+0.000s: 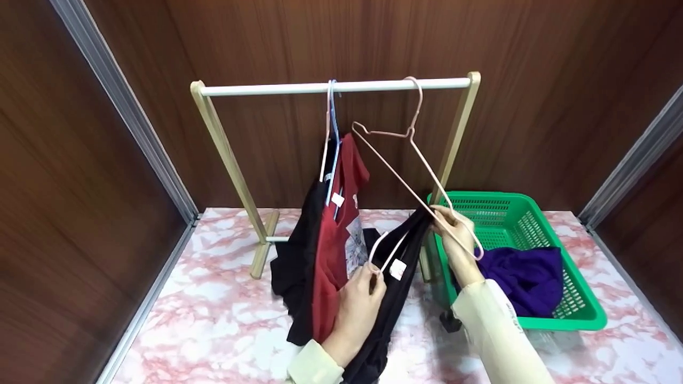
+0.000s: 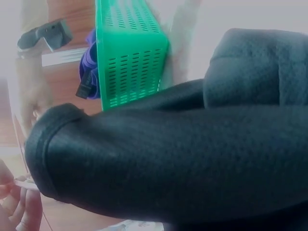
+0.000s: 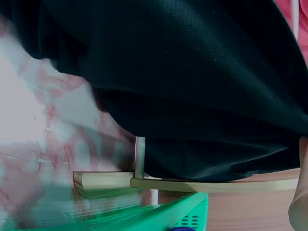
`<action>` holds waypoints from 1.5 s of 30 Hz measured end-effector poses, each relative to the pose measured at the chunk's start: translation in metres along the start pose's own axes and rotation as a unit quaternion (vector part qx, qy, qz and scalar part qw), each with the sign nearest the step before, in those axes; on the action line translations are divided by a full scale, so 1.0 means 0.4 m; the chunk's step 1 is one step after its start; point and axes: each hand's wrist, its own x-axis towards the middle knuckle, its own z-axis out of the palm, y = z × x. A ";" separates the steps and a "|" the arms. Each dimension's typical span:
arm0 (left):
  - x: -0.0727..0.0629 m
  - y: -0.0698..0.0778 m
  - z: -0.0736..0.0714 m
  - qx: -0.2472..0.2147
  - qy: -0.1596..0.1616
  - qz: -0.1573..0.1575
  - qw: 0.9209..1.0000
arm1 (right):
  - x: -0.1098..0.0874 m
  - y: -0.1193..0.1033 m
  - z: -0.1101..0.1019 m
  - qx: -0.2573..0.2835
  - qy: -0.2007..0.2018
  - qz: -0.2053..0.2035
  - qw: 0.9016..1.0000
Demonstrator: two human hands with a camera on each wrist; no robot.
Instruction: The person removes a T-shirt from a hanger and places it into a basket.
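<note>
A black garment (image 1: pixel 405 288) with a white tag stretches between my two hands and hangs below them. My left hand (image 1: pixel 357 298) pinches a thin, pale hanger (image 1: pixel 392 253) at the garment's opening; most of that hanger is hidden in the cloth. With my right hand (image 1: pixel 453 229) I pinch the garment's upper edge. A pink hanger (image 1: pixel 384 160) hooks over the rail and slants down, its lower end crossing in front of my right hand. Dark cloth (image 2: pixel 159 159) fills much of the left wrist view, and black folds (image 3: pixel 192 86) cover the right wrist view.
A rack with a white rail (image 1: pixel 261 89) and wooden legs stands ahead. Hangers on it carry a red garment (image 1: pixel 331 256) and a black one (image 1: pixel 299 261), left of my hands. At right, a green basket (image 1: pixel 584 298) contains purple cloth (image 1: pixel 533 277). Brown panels (image 1: pixel 96 160) enclose the sides.
</note>
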 end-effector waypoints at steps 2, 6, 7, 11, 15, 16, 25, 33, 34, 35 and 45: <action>0.000 0.006 -0.001 0.013 0.010 0.012 1.000 | 0.001 0.001 0.002 0.007 0.002 -0.005 1.000; 0.004 0.016 -0.002 0.037 0.035 0.032 0.998 | 0.005 0.003 0.008 0.012 0.019 -0.008 1.000; 0.005 0.018 -0.002 0.041 0.041 0.036 0.998 | 0.006 0.004 0.009 0.016 0.025 -0.009 1.000; 0.010 0.024 -0.004 0.049 0.063 0.045 0.996 | 0.009 0.006 0.013 0.026 0.041 -0.014 0.999; 0.011 0.025 -0.008 0.027 0.074 0.056 0.995 | 0.012 0.006 0.015 0.026 0.047 -0.013 0.998; 0.011 0.024 -0.009 0.020 0.077 0.062 0.995 | 0.012 0.004 0.015 0.020 0.048 -0.012 0.999; 0.005 0.012 -0.017 -0.005 0.077 0.116 0.990 | 0.003 -0.013 0.004 -0.037 0.066 -0.015 0.997; -0.003 0.004 -0.027 -0.011 0.075 0.131 0.988 | 0.002 -0.016 -0.026 -0.012 0.101 -0.023 0.995; -0.004 0.002 -0.028 -0.015 0.077 0.133 0.988 | 0.004 -0.015 -0.030 -0.017 0.106 -0.026 0.994; -0.006 0.001 -0.029 -0.019 0.077 0.135 0.988 | 0.005 -0.014 -0.035 -0.021 0.110 -0.027 0.993; -0.003 0.000 -0.043 -0.043 0.088 0.130 0.987 | 0.005 0.017 -0.088 0.031 0.140 0.028 0.989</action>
